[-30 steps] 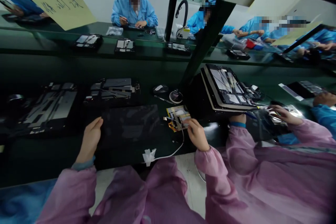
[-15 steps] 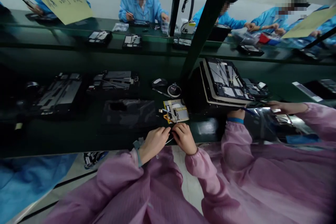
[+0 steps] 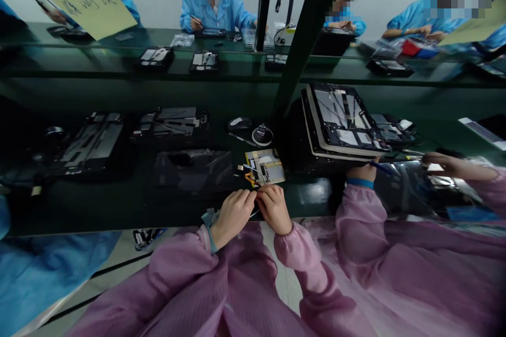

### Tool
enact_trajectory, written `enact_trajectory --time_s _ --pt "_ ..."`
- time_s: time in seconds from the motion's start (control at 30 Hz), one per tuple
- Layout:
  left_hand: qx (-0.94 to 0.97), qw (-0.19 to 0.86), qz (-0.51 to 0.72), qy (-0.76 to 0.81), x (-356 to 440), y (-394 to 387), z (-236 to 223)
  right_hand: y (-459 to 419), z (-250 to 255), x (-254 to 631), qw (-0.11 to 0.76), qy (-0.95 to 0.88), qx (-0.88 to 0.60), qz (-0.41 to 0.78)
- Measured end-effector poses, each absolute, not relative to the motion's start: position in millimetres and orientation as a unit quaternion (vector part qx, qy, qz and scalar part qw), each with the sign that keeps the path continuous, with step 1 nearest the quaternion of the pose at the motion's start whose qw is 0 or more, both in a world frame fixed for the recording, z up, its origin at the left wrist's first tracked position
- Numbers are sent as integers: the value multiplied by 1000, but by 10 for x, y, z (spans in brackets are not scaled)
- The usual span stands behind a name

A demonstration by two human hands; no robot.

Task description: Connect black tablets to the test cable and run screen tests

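Note:
My left hand (image 3: 234, 214) and my right hand (image 3: 274, 207) meet at the front edge of the green table, their fingers bent into a pinch with the tips nearly touching. A thin white cable (image 3: 255, 213) shows between them; where the fingertips grip it is hidden. Just beyond lies a flat battery pack (image 3: 272, 165) with yellow edges, orange flex strips (image 3: 250, 178) and a pale wire across it. Left of that pack, a dark flat panel in clear film (image 3: 193, 174) rests on the table.
A tall stack of opened tablet-like devices (image 3: 343, 116) stands at right, beside a co-worker's pink sleeves (image 3: 361, 210). A mouse (image 3: 239, 125) and a round coil (image 3: 262, 136) sit behind the battery. More opened devices (image 3: 97, 139) lie at left. Co-workers in blue sit across a shelf.
My right hand has shifted slightly left, closing the gap to my left hand. The co-worker's hands at right have moved a little rightward in view. The battery pack stays in place.

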State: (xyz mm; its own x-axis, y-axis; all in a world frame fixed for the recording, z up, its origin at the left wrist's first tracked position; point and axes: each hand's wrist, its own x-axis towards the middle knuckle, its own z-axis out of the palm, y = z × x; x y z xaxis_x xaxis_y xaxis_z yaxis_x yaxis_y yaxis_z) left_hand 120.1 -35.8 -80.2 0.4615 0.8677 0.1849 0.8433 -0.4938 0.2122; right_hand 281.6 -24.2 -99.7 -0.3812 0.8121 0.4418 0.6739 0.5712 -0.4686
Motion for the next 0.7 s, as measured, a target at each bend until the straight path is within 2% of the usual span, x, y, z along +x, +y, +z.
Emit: enact_trajectory --time_s 0.4,0.53,0.63,0.7 --pt "887 -6 68 456 1299 -329 -878 -255 -1020 2794 298 -845 -437 80" --pt "869 62 89 483 1272 -329 -828 -271 -973 2832 292 -844 -437 106" --pt "829 133 116 531 1148 -225 -671 -178 -850 2896 338 -799 -465 174" --pt "817 125 141 545 1038 -50 -567 -23 -775 2875 361 -757 -513 186"
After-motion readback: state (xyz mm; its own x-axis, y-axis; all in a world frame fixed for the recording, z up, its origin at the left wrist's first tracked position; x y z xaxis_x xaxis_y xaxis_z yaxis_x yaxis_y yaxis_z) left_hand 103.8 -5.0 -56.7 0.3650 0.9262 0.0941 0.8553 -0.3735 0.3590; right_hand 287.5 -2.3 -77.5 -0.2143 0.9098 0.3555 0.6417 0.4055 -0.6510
